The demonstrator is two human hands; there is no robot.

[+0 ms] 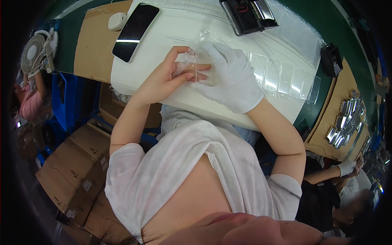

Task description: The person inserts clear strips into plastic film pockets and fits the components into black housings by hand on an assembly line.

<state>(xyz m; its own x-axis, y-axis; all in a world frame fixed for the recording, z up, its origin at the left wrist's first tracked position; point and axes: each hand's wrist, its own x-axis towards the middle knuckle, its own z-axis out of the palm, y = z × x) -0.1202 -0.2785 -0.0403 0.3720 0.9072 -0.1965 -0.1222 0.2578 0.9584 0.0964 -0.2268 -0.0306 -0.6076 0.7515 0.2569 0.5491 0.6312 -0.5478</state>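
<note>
A crumpled piece of clear plastic film (188, 61) spans the space between my hands above the white board. My bare left hand (171, 76) has it about its fingers, which point to the right and show through the film. From the other side my right hand (232, 75), in a white glove, holds the same film. Its fingertips are partly hidden behind the plastic. Just right of the glove, flat clear plastic sleeves (277, 77) lie in a row on the white board (163, 36).
At the far edge stands a black device with a silver block (249, 18). A phone (136, 30) and a white case (117, 21) lie at left. Shiny metal parts (347, 118) rest on cardboard at right, near a co-worker's gloved hand (347, 167). Cartons (73, 163) stand at lower left.
</note>
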